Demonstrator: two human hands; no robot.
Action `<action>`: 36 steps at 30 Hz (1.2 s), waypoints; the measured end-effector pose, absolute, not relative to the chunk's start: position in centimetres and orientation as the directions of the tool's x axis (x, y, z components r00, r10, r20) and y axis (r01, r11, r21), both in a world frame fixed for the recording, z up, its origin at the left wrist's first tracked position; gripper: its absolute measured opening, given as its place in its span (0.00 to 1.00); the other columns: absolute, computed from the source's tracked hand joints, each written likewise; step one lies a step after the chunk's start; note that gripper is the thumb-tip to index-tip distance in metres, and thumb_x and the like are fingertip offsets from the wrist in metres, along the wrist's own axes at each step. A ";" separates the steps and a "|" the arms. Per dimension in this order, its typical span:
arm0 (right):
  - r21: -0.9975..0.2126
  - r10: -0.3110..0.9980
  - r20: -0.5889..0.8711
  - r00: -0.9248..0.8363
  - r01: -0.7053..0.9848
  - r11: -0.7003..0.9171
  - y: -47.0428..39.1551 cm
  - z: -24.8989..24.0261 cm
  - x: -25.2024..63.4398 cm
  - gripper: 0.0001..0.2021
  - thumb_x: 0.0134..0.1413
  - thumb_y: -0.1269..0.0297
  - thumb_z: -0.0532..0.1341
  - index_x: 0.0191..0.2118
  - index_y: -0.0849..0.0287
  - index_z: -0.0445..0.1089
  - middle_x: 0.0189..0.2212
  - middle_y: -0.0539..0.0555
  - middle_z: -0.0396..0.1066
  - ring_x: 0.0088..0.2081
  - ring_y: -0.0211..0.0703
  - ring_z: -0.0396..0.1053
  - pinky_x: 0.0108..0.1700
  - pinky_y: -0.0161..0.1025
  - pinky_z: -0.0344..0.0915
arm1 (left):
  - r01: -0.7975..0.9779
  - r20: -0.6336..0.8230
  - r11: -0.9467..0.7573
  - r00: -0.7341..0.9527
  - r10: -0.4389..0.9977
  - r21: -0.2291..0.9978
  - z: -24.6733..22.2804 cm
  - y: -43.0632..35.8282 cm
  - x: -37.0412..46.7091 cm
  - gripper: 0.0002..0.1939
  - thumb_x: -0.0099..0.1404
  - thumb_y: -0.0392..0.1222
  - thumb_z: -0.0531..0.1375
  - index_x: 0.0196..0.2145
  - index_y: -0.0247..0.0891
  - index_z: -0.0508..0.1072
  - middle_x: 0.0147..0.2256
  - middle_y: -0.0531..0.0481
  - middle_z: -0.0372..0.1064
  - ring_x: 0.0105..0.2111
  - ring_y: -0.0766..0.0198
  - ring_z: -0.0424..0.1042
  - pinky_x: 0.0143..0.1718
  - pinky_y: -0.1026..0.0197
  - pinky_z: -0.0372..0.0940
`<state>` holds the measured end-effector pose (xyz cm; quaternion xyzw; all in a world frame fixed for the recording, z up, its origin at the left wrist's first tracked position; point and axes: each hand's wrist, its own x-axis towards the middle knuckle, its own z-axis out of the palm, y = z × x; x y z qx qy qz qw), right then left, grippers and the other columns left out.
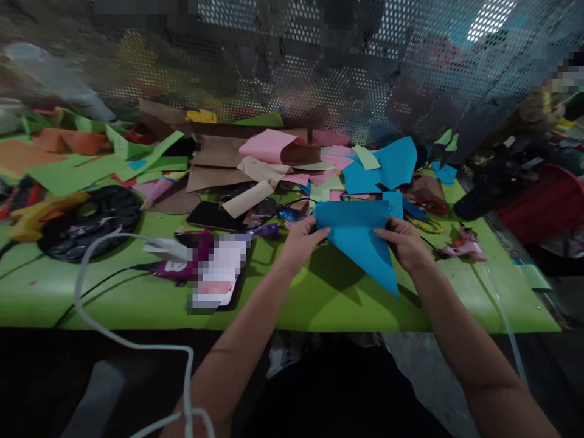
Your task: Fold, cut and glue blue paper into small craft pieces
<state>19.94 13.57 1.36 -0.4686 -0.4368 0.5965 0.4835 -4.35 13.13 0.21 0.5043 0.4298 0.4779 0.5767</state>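
Note:
A blue sheet of paper (360,234), cut to a triangle-like shape with its point hanging down to the right, is held up above the green tabletop (310,298). My left hand (301,240) pinches its left edge between thumb and fingers. On the right edge, my right hand (404,240) grips it the same way. Behind it lie more blue paper pieces (383,167). Right of my right hand rests a pink glue gun (465,246), with yellow-handled scissors (426,225) nearer to the hand.
Paper scraps in pink (269,146), brown (214,158) and green (68,176) cover the table's back. At left are a lit phone (221,271), a purple device (177,264), a yellow glue gun (45,216) on a black round tray (114,210), and a white cable (137,347). Perforated metal (337,91) stands behind.

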 end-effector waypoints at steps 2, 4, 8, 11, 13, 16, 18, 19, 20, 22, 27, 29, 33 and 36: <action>-0.970 0.985 -0.139 -0.098 -0.188 -0.156 13.5 1.3 19.8 0.17 0.33 0.63 0.77 0.35 0.54 0.79 0.34 0.50 0.81 0.34 0.43 0.76 0.40 0.41 0.73 | -0.137 -0.008 0.033 0.177 0.984 0.990 0.2 13.1 -4.5 0.13 0.57 0.48 0.66 0.38 0.38 0.76 0.33 0.50 0.73 0.33 0.64 0.68 0.37 0.61 0.64; -0.965 0.985 -0.154 -0.078 -0.200 -0.167 13.4 1.3 19.6 0.15 0.32 0.65 0.76 0.33 0.54 0.79 0.30 0.48 0.80 0.31 0.41 0.74 0.36 0.38 0.72 | -0.162 0.008 0.014 0.139 0.990 0.987 0.4 12.9 -4.7 0.11 0.56 0.45 0.67 0.36 0.38 0.76 0.30 0.52 0.71 0.31 0.65 0.66 0.34 0.63 0.63; -0.960 0.982 -0.182 -0.053 -0.206 -0.189 13.2 1.7 19.2 0.10 0.30 0.67 0.73 0.26 0.55 0.77 0.22 0.46 0.74 0.22 0.35 0.65 0.25 0.33 0.61 | -0.193 0.021 0.001 0.110 0.994 0.981 0.7 12.7 -4.8 0.07 0.53 0.40 0.66 0.32 0.39 0.77 0.27 0.54 0.68 0.28 0.68 0.63 0.31 0.64 0.60; -0.958 0.982 -0.175 -0.066 -0.216 -0.186 12.9 2.2 19.0 0.09 0.32 0.68 0.71 0.25 0.56 0.74 0.18 0.44 0.69 0.19 0.32 0.59 0.21 0.32 0.54 | -0.251 -0.007 0.042 0.140 0.990 0.967 0.7 12.6 -5.0 0.04 0.53 0.38 0.64 0.29 0.39 0.75 0.28 0.54 0.68 0.28 0.68 0.63 0.31 0.65 0.59; -0.961 0.985 -0.161 -0.064 -0.218 -0.172 12.8 2.4 18.9 0.08 0.33 0.68 0.71 0.25 0.56 0.72 0.18 0.44 0.67 0.18 0.31 0.56 0.21 0.32 0.52 | -0.262 -0.035 0.071 0.138 0.990 0.962 0.7 12.5 -5.1 0.03 0.52 0.36 0.61 0.28 0.38 0.74 0.27 0.54 0.68 0.27 0.68 0.62 0.30 0.65 0.57; -0.961 0.987 -0.150 -0.061 -0.224 -0.160 12.6 2.6 18.8 0.08 0.34 0.68 0.70 0.25 0.56 0.72 0.17 0.43 0.65 0.17 0.30 0.54 0.20 0.31 0.51 | -0.261 -0.077 0.107 0.125 0.989 0.959 0.8 12.4 -5.2 0.06 0.51 0.35 0.57 0.27 0.37 0.74 0.26 0.53 0.67 0.26 0.67 0.61 0.29 0.64 0.56; -0.959 0.986 -0.151 -0.064 -0.232 -0.162 12.6 2.6 18.7 0.08 0.34 0.68 0.70 0.25 0.56 0.71 0.15 0.43 0.63 0.17 0.30 0.54 0.20 0.30 0.50 | -0.287 -0.089 0.124 0.132 0.987 0.950 1.1 12.3 -5.3 0.08 0.50 0.34 0.56 0.28 0.37 0.75 0.26 0.52 0.67 0.25 0.66 0.61 0.28 0.63 0.57; -0.958 0.986 -0.155 -0.064 -0.235 -0.166 12.5 2.5 18.8 0.08 0.34 0.68 0.70 0.25 0.56 0.71 0.15 0.43 0.63 0.16 0.30 0.54 0.19 0.30 0.50 | -0.307 -0.081 0.120 0.135 0.987 0.944 1.2 12.2 -5.3 0.09 0.49 0.34 0.56 0.28 0.37 0.75 0.26 0.52 0.68 0.25 0.67 0.61 0.28 0.63 0.58; -0.956 0.985 -0.160 -0.064 -0.237 -0.171 12.5 2.5 18.8 0.08 0.34 0.67 0.70 0.25 0.56 0.71 0.15 0.43 0.63 0.16 0.30 0.54 0.19 0.30 0.50 | -0.327 -0.065 0.108 0.140 0.988 0.939 1.3 12.2 -5.3 0.10 0.49 0.34 0.57 0.30 0.37 0.76 0.27 0.52 0.68 0.26 0.67 0.62 0.29 0.63 0.59; -0.954 0.983 -0.171 -0.061 -0.237 -0.181 12.4 2.5 18.9 0.08 0.35 0.67 0.70 0.26 0.56 0.71 0.17 0.43 0.65 0.16 0.31 0.56 0.19 0.31 0.51 | -0.356 -0.010 0.063 0.149 0.989 0.932 1.5 12.2 -5.2 0.13 0.49 0.34 0.61 0.35 0.38 0.77 0.30 0.53 0.70 0.29 0.67 0.66 0.33 0.64 0.63; -0.953 0.980 -0.191 -0.062 -0.229 -0.201 12.3 2.5 19.1 0.08 0.38 0.64 0.69 0.28 0.56 0.71 0.19 0.45 0.68 0.18 0.34 0.62 0.21 0.33 0.58 | -0.354 0.082 0.003 0.224 0.971 0.935 1.0 12.0 -4.8 0.22 0.48 0.34 0.71 0.43 0.40 0.77 0.37 0.52 0.75 0.36 0.66 0.71 0.39 0.64 0.67; -0.942 0.974 -0.217 -0.071 -0.245 -0.228 12.4 2.2 19.1 0.09 0.37 0.63 0.70 0.29 0.55 0.72 0.20 0.46 0.70 0.19 0.35 0.63 0.22 0.33 0.60 | -0.342 0.080 0.014 0.258 0.963 0.939 0.6 12.0 -4.6 0.20 0.48 0.37 0.73 0.40 0.38 0.78 0.37 0.50 0.76 0.36 0.64 0.73 0.41 0.61 0.69; -0.923 0.950 -0.282 -0.136 -0.232 -0.307 13.0 1.0 19.1 0.13 0.36 0.60 0.72 0.30 0.55 0.71 0.22 0.47 0.72 0.21 0.38 0.67 0.24 0.34 0.64 | -0.325 0.077 0.017 0.275 0.958 0.946 0.1 12.3 -4.5 0.19 0.47 0.45 0.75 0.36 0.37 0.79 0.35 0.48 0.78 0.37 0.60 0.76 0.43 0.56 0.71; -0.912 0.921 -0.335 -0.199 -0.178 -0.370 13.2 0.2 19.0 0.14 0.37 0.58 0.72 0.32 0.55 0.72 0.22 0.48 0.73 0.21 0.41 0.69 0.24 0.36 0.65 | -0.286 0.091 -0.007 0.279 0.956 0.958 -0.1 12.3 -4.5 0.18 0.45 0.46 0.76 0.33 0.38 0.80 0.34 0.47 0.79 0.39 0.57 0.77 0.46 0.54 0.71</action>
